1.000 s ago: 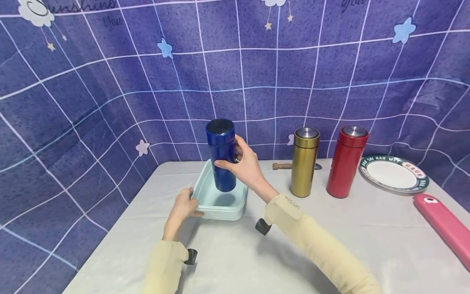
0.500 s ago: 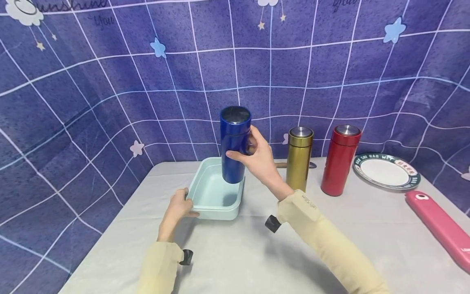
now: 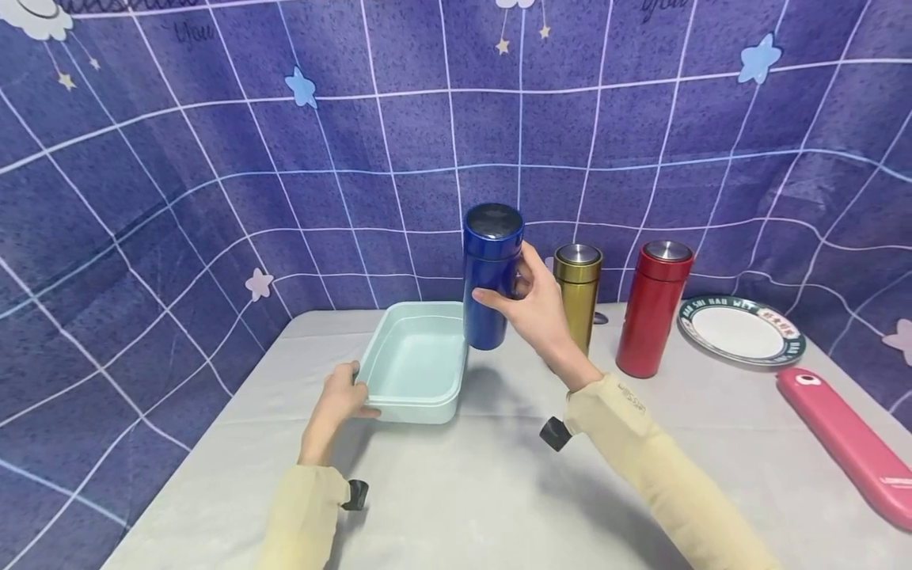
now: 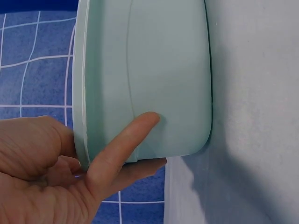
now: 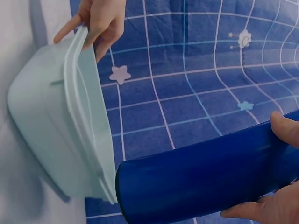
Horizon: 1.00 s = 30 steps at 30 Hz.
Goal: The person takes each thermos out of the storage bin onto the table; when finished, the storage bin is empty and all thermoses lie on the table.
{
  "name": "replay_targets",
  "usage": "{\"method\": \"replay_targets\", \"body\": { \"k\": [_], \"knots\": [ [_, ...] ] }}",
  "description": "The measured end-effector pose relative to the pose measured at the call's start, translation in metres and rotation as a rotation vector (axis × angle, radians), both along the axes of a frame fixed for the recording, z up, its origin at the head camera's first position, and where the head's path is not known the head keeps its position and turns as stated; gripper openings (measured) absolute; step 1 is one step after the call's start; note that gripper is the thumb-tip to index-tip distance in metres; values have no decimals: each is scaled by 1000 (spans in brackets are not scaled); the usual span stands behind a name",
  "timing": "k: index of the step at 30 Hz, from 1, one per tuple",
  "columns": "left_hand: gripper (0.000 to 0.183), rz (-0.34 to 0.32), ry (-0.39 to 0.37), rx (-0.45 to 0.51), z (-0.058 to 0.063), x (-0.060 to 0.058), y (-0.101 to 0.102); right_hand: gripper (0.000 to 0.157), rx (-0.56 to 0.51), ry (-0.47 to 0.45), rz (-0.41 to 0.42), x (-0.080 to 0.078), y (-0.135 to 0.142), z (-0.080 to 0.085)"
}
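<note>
In the head view my right hand holds a blue thermos bottle upright, raised off the table. The bottle has a dark top and hangs by the right side of a pale mint plastic container. My left hand grips that container at its near left corner. In the left wrist view the thumb lies along the container's outer wall, while other fingers fold about the corner. The right wrist view shows the bottle's lower end close to the container's rim; fingers behind the bottle are partly hidden.
A gold thermos, partly behind my right hand, and a red thermos stand to the right. Beyond are a green-rimmed white plate and a long pink case. A patterned blue curtain hangs behind the table.
My right hand has moved the blue thermos up and to the right, from above the container to beside its right edge. My left hand keeps its grip on the container.
</note>
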<state>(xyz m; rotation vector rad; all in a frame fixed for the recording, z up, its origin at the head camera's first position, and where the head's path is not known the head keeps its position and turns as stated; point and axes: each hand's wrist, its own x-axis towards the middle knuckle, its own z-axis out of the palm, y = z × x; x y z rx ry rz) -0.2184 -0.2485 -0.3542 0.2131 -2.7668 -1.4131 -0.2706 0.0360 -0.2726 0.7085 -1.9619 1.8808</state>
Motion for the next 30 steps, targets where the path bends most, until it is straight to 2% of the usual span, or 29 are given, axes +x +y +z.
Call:
{"method": "replay_targets", "body": {
  "k": [6, 13, 21, 30],
  "knots": [
    [59, 6, 7, -8, 1, 0, -1, 74, 16, -53, -22, -3, 8, -12],
    [58, 3, 14, -17, 1, 0, 0, 77, 78, -100, -84, -12, 12, -38],
    [59, 2, 8, -19, -4, 1, 4, 77, 129, -168, -86, -20, 11, -63],
    [62, 8, 0, -66, -3, -2, 3, 79, 141, -172, -99, -28, 8, -74]
  ]
}}
